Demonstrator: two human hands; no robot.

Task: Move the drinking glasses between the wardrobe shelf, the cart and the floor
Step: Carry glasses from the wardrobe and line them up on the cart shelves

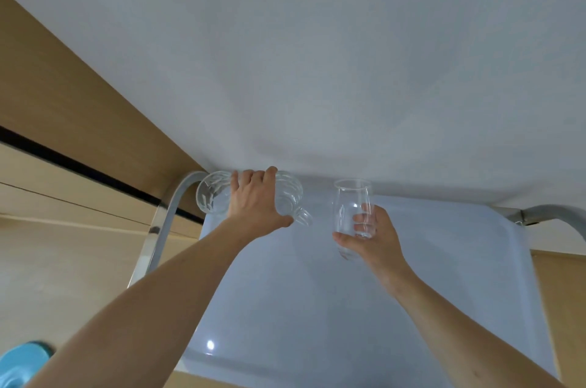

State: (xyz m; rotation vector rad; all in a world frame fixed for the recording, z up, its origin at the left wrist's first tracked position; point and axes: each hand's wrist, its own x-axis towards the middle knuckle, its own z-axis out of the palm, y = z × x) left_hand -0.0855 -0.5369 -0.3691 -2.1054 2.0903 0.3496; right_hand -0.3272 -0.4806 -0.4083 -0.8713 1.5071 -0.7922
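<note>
item 1: left hand (257, 200). the bare forearm is extended from the lower left corner up toward the middle, and the back of the hand is turned to the camera. the fingers are spread and curled over two cut-pattern glasses held together, the thumb being pressed low on the right one. grip: closed round both.

item 2: patterned glass (213, 194), clear, lying on its side, mouth turned to the camera, seen left of the left hand.

item 3: handled glass mug (290, 197), clear, seen right of the same hand, its small loop handle projecting at lower right.

item 4: right hand (371, 237). the forearm is raised from the lower right corner. the lower half of a smooth glass is wrapped by fingers and thumb, and fingertips are seen through the glass wall. grip: closed round the glass.

item 5: smooth glass (350, 213), clear, upright, slightly tilted, flared rim uppermost, held apart from the other two.

item 6: cart top (317, 308), pale blue tray with raised rim, beneath both hands; all three glasses are held above its far end. chrome handle (165, 222) at left.

item 7: white wall (317, 70) behind; wooden panelling (63, 102) at left.
</note>
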